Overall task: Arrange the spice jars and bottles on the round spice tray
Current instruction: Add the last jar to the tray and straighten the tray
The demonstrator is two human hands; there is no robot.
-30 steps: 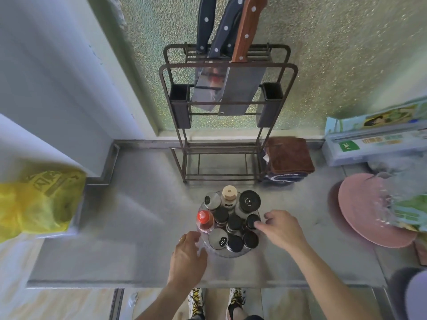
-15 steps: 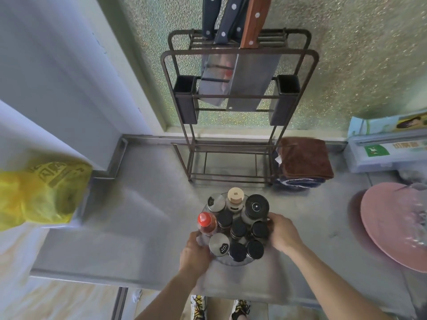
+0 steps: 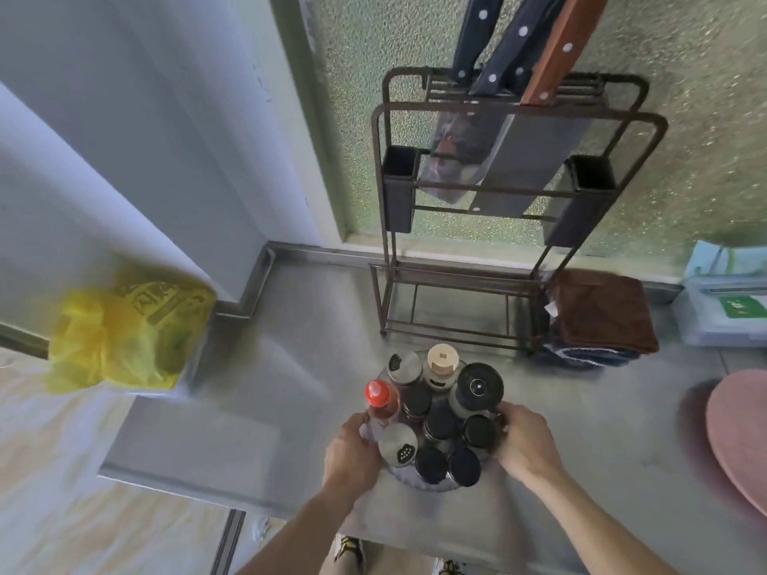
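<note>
Tray (image 3: 431, 484), round and packed, sat near the front edge of the steel counter (image 3: 290, 367), just in front of the knife rack (image 3: 514, 226). On it stood the red-capped bottle (image 3: 378, 395) at the left, a beige-capped jar (image 3: 440, 359) and a steel shaker (image 3: 403, 365) at the back, the big black-lidded jar (image 3: 477, 388) at the right, a second shaker (image 3: 399, 448) at the front left and a cluster of small black-capped jars (image 3: 440, 423) filling the middle and front, all upright and touching shoulder to shoulder. A second earlier the left hand (image 3: 352, 454) only hovered off the rim and the right hand (image 3: 525, 441) was fingering a jar on the right; by now both had closed in, one on each side. The left had its fingers curled at the tray's left edge, right under the red-capped bottle, though whether they gripped the rim or the bottle's base could not be told; the right was wrapped round the right edge beside the big jar. That looked like every jar was already aboard and the job was down to turning or shifting the loaded tray. Further out lay a folded brown cloth (image 3: 597, 313), a pink board (image 3: 743, 437) at far right and a yellow bag (image 3: 124, 329) at left.
</note>
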